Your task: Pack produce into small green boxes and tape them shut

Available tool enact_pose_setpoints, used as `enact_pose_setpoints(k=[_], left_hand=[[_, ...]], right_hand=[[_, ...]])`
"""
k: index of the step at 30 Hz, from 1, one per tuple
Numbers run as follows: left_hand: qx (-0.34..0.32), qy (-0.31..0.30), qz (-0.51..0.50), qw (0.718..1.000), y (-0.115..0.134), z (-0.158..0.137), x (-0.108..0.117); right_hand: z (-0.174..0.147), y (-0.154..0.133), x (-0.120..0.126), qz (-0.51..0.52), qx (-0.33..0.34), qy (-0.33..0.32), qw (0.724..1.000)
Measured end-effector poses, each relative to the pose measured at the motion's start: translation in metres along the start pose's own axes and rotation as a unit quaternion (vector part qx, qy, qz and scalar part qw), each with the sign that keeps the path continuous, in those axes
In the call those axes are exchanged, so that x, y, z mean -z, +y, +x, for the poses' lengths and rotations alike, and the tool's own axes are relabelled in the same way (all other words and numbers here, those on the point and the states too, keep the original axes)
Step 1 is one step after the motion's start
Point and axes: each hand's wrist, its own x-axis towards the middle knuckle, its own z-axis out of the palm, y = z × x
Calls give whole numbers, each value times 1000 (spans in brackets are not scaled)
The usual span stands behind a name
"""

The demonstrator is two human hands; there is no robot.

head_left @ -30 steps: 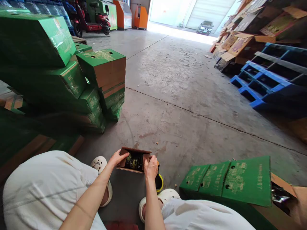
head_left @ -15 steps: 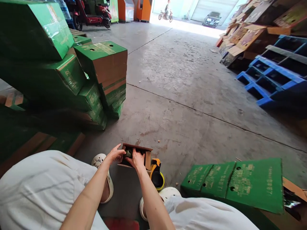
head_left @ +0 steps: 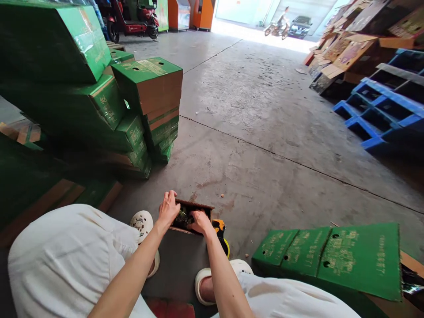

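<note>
Near side, middle: open brown rectangular cardboard box (head_left: 199, 205), dark shiny contents (head_left: 181, 217) | left hand (head_left: 168, 207) now curled over its left end, grip unclear | right hand (head_left: 199, 221) slid rightward inside, fingertips hidden, can't tell if gripping | so imo work's still inside the box

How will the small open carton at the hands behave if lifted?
The carton has thin, straight, cardboard-looking walls, so it is probably fairly stiff, though the open top may let them flex. Its dark contents could shift or spill if it tips.
</note>
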Motion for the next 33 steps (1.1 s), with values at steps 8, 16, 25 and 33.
enact_pose_setpoints(k=[8, 16, 25, 33], left_hand=[[-72, -142, 83, 984, 31, -20, -43], [-159, -153, 155, 963, 23, 12, -34], [-255, -228, 157, 926, -14, 28, -15], [-157, -293, 96, 938, 5, 11, -53]], right_hand=[[-11, 23, 28, 194, 4, 114, 974], [-23, 36, 29, 258, -68, 245, 932], [-21, 44, 28, 380, -86, 244, 888], [-27, 42, 31, 416, -78, 220, 879]])
